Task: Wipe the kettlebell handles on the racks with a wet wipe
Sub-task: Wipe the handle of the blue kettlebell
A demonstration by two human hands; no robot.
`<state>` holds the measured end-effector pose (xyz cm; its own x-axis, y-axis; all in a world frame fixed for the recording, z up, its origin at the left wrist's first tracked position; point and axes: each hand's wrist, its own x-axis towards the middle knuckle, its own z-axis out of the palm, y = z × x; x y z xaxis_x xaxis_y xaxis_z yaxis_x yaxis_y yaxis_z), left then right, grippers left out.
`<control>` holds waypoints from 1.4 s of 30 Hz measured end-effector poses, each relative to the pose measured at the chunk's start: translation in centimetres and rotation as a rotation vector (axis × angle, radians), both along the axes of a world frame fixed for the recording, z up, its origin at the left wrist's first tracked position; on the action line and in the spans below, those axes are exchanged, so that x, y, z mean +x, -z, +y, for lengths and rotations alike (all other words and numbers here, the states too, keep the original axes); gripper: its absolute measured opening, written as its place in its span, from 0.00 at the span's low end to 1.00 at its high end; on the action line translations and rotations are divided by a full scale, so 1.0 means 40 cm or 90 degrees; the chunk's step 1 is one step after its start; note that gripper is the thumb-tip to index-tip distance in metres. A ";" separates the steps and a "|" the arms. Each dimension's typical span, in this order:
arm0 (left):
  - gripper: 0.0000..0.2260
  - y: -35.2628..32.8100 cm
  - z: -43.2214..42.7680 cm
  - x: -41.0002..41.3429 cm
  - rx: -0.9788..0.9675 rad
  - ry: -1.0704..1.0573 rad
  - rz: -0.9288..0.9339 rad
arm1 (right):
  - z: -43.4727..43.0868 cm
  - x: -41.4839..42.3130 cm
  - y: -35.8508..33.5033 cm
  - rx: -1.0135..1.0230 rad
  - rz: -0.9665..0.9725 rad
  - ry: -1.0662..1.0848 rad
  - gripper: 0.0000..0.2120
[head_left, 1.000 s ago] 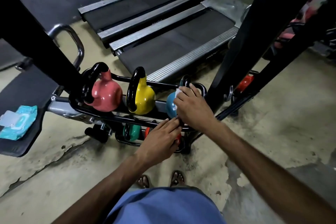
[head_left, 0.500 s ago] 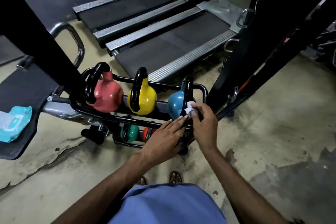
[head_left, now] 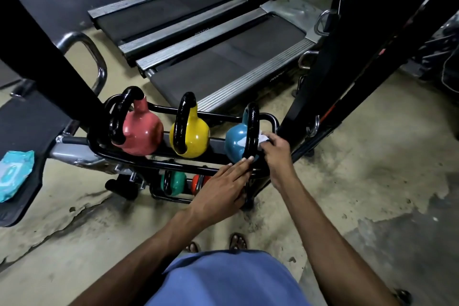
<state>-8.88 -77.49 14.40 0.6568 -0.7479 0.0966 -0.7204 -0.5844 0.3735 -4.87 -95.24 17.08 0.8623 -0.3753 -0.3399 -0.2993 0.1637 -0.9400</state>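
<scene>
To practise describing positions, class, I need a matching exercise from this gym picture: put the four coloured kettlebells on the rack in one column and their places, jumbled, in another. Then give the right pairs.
Things
1. pink kettlebell
2. yellow kettlebell
3. blue kettlebell
4. green kettlebell

Places
A. lower tier of the rack
B. top tier, right end, where the right hand presses a wet wipe to its handle
C. top tier, left end
D. top tier, middle

Pairs: 1-C, 2-D, 3-B, 4-A
</scene>
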 end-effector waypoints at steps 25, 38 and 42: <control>0.33 0.040 0.033 0.070 -0.009 -0.084 0.065 | 0.007 -0.087 -0.002 -0.541 -0.189 -0.060 0.08; 0.40 0.064 0.003 0.151 0.104 -0.062 0.104 | 0.014 -0.055 0.016 -0.068 -0.015 -0.004 0.09; 0.41 0.072 0.005 0.151 0.079 -0.067 0.103 | 0.039 -0.119 0.033 -0.434 -0.187 -0.038 0.06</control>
<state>-2.83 -77.30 11.53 0.7313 -0.6740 -0.1046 -0.5899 -0.7020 0.3991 -9.62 -93.68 15.76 0.9074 -0.3700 0.1994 -0.0098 -0.4929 -0.8700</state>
